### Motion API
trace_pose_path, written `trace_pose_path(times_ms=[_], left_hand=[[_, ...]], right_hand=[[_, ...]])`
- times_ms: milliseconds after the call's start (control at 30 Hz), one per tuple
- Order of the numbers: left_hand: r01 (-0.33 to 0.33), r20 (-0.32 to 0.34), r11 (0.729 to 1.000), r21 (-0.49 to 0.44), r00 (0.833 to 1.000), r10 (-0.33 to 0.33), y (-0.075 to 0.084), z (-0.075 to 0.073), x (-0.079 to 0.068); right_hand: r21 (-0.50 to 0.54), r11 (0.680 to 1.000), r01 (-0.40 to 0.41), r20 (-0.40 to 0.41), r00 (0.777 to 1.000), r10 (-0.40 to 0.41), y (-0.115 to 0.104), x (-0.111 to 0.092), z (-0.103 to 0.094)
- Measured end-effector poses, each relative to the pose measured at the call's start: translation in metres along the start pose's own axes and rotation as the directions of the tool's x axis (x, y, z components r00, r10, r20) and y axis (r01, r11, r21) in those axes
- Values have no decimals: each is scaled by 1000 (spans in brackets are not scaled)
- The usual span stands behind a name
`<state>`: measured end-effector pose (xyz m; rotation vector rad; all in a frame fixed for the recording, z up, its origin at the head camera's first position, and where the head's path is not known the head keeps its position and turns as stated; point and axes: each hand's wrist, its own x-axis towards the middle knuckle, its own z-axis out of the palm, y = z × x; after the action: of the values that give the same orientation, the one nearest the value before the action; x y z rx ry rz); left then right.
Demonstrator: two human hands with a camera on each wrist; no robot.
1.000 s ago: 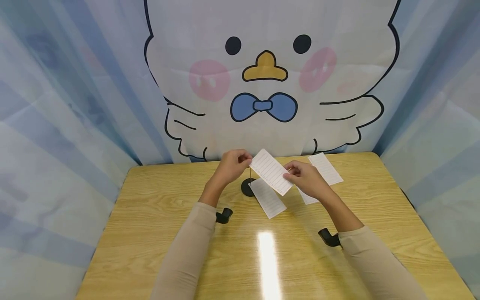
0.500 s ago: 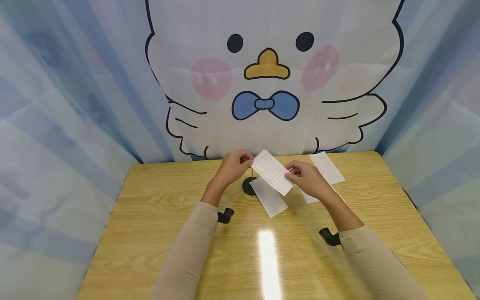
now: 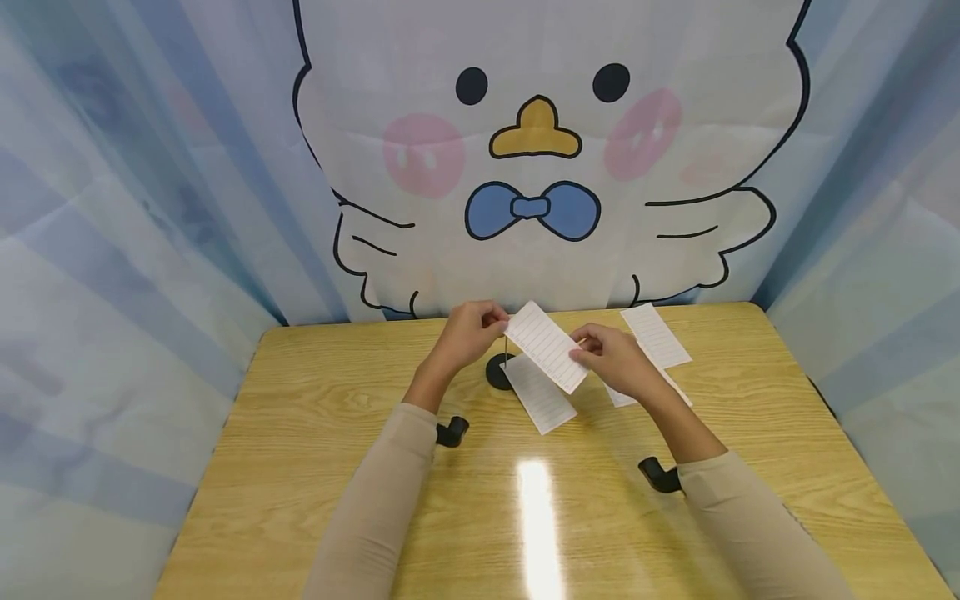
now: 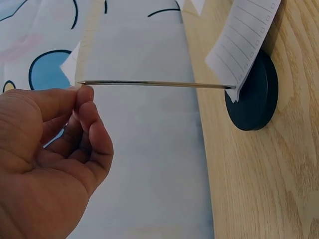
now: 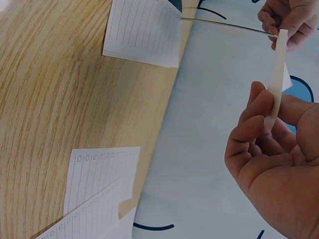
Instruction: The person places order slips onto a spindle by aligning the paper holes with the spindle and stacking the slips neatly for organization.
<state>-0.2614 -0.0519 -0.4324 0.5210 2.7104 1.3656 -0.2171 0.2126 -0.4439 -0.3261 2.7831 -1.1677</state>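
Paper slip, lined: held aloft over the table, at the tip of a slim metal spike. Clamped at one corner in the grip of the left hand, thumb and fingers together by the point; clamped near the far end in the grip of the right hand. Below, at the spike's round black base, a skewered slip, puckered round the metal. To the right, loose slips, overlapping on the table.

Could prick the left fingertips if pressed down so close to the point. Could tear at the corner if pierced too near the edge or tugged sideways. Might tip the base if pushed off-line. Cannot tell whether already punctured: hidden by fingers.
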Motion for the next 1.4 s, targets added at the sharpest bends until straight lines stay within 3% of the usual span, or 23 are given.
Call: trace_pose_path(times_ms=[533, 733, 1067, 1400], left_hand=[[-25, -2, 998, 52, 1000, 25, -3, 8, -2], [-37, 9, 997, 73, 999, 36, -11, 13, 1], [-1, 55, 996, 84, 998, -3, -27, 23, 1], [12, 55, 995, 96, 998, -18, -45, 34, 0]], right_hand=[[-5, 1000, -13, 8, 1000, 13, 8, -1, 9], [-34, 999, -22, 37, 999, 23, 12, -4, 17], [-53, 998, -35, 70, 997, 39, 20, -5, 38], [-88, 996, -30, 72, 997, 36, 28, -4, 54]])
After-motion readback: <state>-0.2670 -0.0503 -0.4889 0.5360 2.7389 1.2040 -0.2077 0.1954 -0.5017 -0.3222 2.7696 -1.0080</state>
